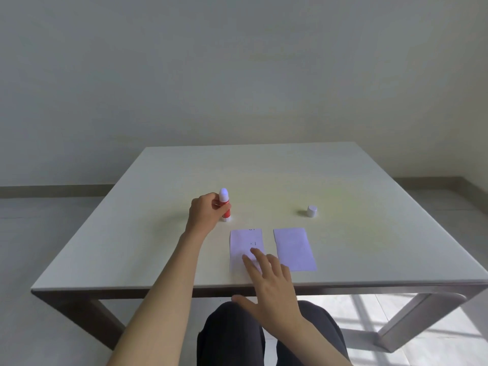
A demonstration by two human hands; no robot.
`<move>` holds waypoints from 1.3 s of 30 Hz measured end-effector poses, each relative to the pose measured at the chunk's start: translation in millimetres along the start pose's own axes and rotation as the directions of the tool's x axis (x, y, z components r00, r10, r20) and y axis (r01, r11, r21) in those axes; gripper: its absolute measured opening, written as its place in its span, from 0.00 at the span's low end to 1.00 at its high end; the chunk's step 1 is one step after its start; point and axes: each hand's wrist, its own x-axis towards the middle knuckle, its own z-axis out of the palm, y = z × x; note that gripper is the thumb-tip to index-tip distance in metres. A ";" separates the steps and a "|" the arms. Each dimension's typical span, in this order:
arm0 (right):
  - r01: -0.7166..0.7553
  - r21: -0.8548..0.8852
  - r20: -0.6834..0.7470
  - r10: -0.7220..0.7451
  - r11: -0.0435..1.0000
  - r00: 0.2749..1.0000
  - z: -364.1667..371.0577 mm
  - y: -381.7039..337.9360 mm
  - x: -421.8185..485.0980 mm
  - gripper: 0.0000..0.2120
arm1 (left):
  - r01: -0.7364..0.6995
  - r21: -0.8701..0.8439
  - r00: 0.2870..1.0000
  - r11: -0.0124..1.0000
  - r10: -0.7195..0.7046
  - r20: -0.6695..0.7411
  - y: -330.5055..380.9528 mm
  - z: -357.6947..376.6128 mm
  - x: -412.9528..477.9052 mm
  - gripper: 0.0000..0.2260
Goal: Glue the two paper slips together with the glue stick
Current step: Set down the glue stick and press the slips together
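red glue stick [225, 207] (upright) in left hand [204, 213]

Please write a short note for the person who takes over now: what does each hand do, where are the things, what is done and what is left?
Left hand: closed around the red glue stick, which stands upright on the table.
Right hand: open, fingertips on the left paper slip, which has small marks on it.
The right paper slip lies flat beside it; the two do not overlap. The white cap stands apart, behind the right slip.
Done: cap is off, glue tip exposed.
Left: whether glue is already on a slip cannot be told. The slips are not yet pressed together; the cap is not back on.
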 end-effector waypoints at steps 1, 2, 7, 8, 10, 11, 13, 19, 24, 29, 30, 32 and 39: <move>0.012 -0.033 0.010 -0.011 0.999 1.000 1.0 0.0 -0.2 0.31 | 0.006 -0.007 1.000 1.000 -0.006 0.009 -2.9 1.0 0.8 0.07; 0.019 -0.056 0.008 -0.019 0.998 1.000 2.0 0.3 -0.5 0.29 | 0.013 -0.015 1.000 1.000 -0.012 0.026 -6.0 1.7 1.9 0.06; 0.101 -0.036 -0.119 -0.104 0.994 0.987 3.9 4.5 0.5 0.10 | -0.030 -0.073 0.984 0.997 0.017 -0.176 -10.2 0.2 -14.6 0.26; 0.107 -0.007 -0.125 -0.107 0.994 0.986 2.8 4.9 0.6 0.12 | -0.061 -0.143 0.954 0.988 0.015 -0.300 -10.6 0.3 -26.3 0.23; 0.050 0.121 -0.148 -0.032 0.991 0.989 -3.3 5.4 3.1 0.13 | -0.063 -0.286 0.897 0.956 -0.072 -0.437 -14.3 2.4 -54.5 0.15; -0.025 0.232 -0.154 0.062 0.972 0.986 -9.3 5.2 5.6 0.11 | -0.040 -0.354 0.888 0.934 -0.130 -0.442 -15.5 4.0 -68.8 0.10; -0.202 0.510 -0.115 0.299 0.836 0.947 -21.1 8.3 13.6 0.07 | 0.009 -0.454 0.909 0.891 -0.197 -0.367 -13.2 8.5 -92.4 0.04; -0.310 0.940 0.163 0.614 0.140 0.772 -47.7 24.1 32.5 0.02 | 0.222 -0.586 0.972 0.779 -0.226 0.068 25.9 29.8 -118.2 0.03; -0.319 0.937 0.338 0.594 -0.141 0.730 -51.0 31.5 19.2 0.03 | 0.272 -0.698 0.958 0.663 -0.251 0.136 53.7 32.1 -108.0 0.04; -0.401 0.911 0.377 0.598 -0.101 0.707 -63.6 68.2 17.9 0.05 | 0.246 -0.552 0.968 0.796 -0.169 0.187 62.6 36.9 -100.9 0.06; -0.426 0.904 0.360 0.611 -0.041 0.705 -66.0 77.0 18.5 0.06 | 0.245 -0.518 0.966 0.819 -0.162 0.202 63.7 39.0 -99.0 0.06; -0.472 0.876 0.319 0.623 0.093 0.715 -67.8 90.5 18.9 0.07 | 0.232 -0.440 0.966 0.868 -0.152 0.209 64.6 45.5 -94.8 0.06; -0.576 0.799 0.371 0.613 0.172 0.697 -57.8 105.9 16.2 0.07 | 0.214 -0.311 0.963 0.926 -0.147 0.226 63.9 66.1 -92.9 0.06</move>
